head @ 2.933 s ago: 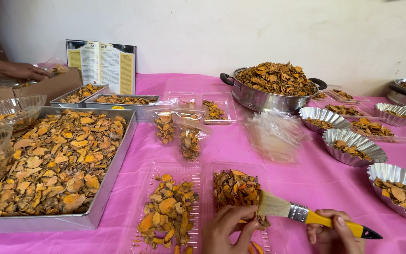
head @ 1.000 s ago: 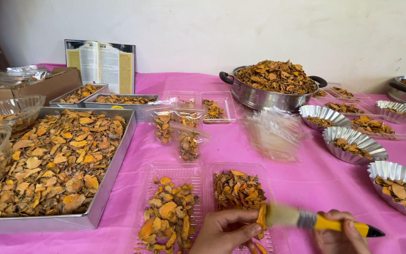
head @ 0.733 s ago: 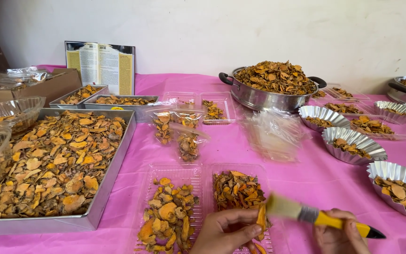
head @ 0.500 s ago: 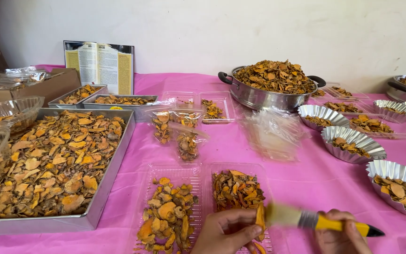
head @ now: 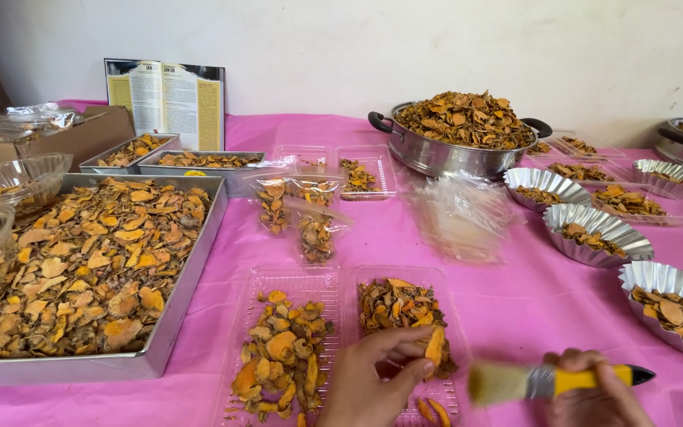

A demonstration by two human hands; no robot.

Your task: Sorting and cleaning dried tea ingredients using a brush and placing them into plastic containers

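My left hand point(head: 373, 381) pinches an orange dried slice point(head: 435, 346) over a clear plastic tray point(head: 444, 278) that holds a heap of dried orange-brown slices. My right hand point(head: 594, 395) grips a yellow-handled paintbrush point(head: 551, 381) at the bottom right; its pale bristles point left, a short way from the slice. A second clear tray point(head: 250, 332) with larger orange slices lies just left of my left hand.
A big metal tray point(head: 191, 277) of slices fills the left side. A steel pot point(head: 452, 158) heaped with slices stands at the back. Fluted foil dishes point(head: 594, 229) line the right. Small filled bags point(head: 314, 233), empty clear bags point(head: 464, 217) and an open booklet point(head: 166, 96) sit on the pink cloth.
The brush has dropped lower and swung left-right beside the slice held in my left hand. A person's hand at the far left has gone from view.
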